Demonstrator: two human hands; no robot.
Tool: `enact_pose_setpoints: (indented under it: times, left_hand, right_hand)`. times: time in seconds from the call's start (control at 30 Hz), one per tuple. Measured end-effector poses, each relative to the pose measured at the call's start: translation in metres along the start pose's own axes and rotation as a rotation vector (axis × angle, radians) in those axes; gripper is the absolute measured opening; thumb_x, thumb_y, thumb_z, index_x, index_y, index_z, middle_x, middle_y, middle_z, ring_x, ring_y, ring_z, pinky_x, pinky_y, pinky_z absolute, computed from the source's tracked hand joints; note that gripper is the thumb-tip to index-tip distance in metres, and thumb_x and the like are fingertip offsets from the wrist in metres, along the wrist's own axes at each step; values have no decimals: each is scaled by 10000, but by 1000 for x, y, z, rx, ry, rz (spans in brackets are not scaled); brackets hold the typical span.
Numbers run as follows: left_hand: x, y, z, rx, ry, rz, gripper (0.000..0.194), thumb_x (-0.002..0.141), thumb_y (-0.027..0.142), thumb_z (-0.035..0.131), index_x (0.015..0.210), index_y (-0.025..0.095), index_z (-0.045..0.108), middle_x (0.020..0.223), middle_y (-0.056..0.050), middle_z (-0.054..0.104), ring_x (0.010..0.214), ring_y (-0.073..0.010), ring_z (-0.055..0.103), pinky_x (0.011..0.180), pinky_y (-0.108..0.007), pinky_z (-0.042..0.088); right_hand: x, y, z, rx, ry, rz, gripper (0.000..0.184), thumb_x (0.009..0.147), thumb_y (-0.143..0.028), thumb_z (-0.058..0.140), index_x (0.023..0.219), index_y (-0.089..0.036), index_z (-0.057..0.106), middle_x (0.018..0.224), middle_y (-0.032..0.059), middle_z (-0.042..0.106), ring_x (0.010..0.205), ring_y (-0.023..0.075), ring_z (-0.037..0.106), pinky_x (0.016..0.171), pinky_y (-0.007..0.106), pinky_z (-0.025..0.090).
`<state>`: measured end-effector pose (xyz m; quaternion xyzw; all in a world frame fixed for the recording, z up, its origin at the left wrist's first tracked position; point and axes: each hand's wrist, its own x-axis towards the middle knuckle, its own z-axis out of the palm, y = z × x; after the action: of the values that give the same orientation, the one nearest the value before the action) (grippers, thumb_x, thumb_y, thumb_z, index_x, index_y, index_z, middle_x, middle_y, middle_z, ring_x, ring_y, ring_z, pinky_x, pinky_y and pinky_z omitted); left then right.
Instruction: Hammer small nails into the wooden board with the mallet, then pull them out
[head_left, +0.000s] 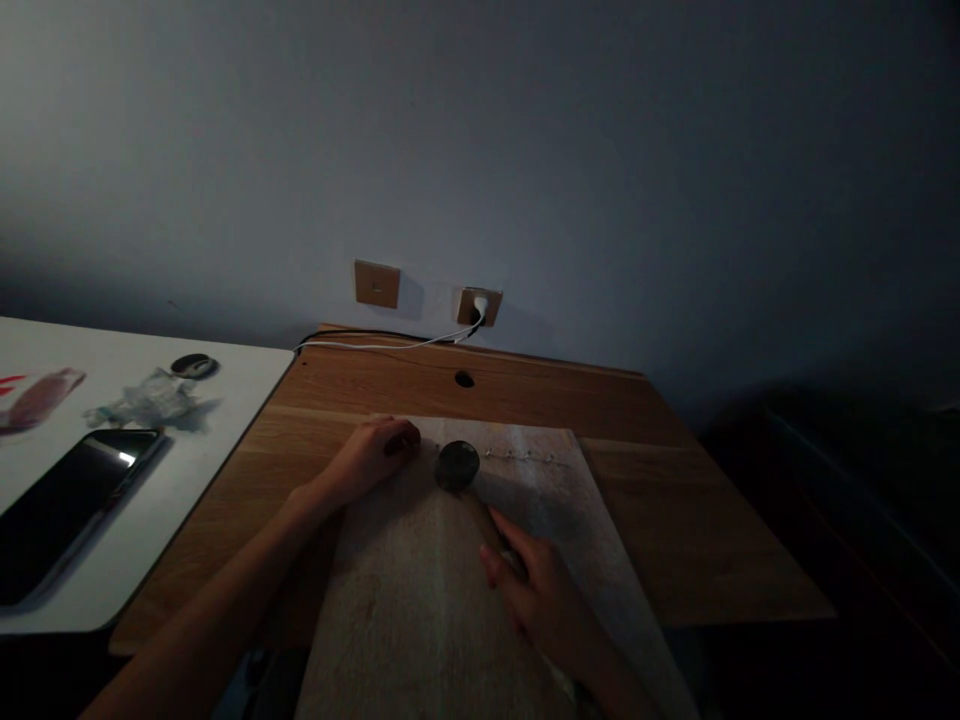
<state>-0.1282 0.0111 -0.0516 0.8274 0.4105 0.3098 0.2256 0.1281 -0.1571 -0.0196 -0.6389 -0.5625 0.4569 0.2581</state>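
My right hand (551, 600) is closed round the handle of a hammer (457, 466) with a dark round head. The hammer head is over the upper part of a worn wooden board (405, 600). A row of small, shiny metal pieces (529, 457), perhaps nails, runs along the board's far edge to the right of the head. Left of the head, my left hand (379, 452) rests at the board's far left corner with its fingers curled together. Whatever those fingers may hold is hidden.
The board lies on a wooden desk (675, 520). To the left, a white table (247, 385) carries a phone (60, 510), a crumpled plastic bag (157, 400), a red-and-clear packet (45, 400) and a round dark item (193, 366). Cables (375, 345) run to a wall socket (487, 305).
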Motion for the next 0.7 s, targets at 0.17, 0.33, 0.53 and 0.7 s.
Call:
enact_pose_setpoints:
  times: [0.17,0.33,0.53,0.7]
  left_hand:
    - [-1,-4,4,21,11,66,181,829,90,631,923,199,740,895,-43,731,857,-187,680,816,-284,532]
    - [-1,0,3,-1,14,-20,264,807,104,624,1037,191,721,898,-32,747,822,-180,692,786,-279,537]
    - [0,3,3,-91,-4,-91,443,771,84,643,1203,176,663,887,-28,769,756,-166,710,714,-254,540]
    - [1,5,3,-128,-15,-151,560,739,50,643,1282,183,633,901,-27,789,767,-175,729,710,-253,546]
  right_hand:
    - [12,-18,1,62,-56,-30,578,993,-498,513,1484,-197,567,767,-16,617,390,74,475,361,206,381]
    - [26,-34,1,65,-55,-112,498,1005,-446,499,1429,-200,592,735,-47,574,372,52,448,331,169,361]
    - [38,-41,3,60,-85,-154,483,1010,-400,497,1444,-205,576,734,-59,570,365,43,462,322,151,366]
    - [41,-45,6,1,-74,-146,479,1009,-399,496,1424,-184,599,708,-52,573,383,58,472,353,172,375]
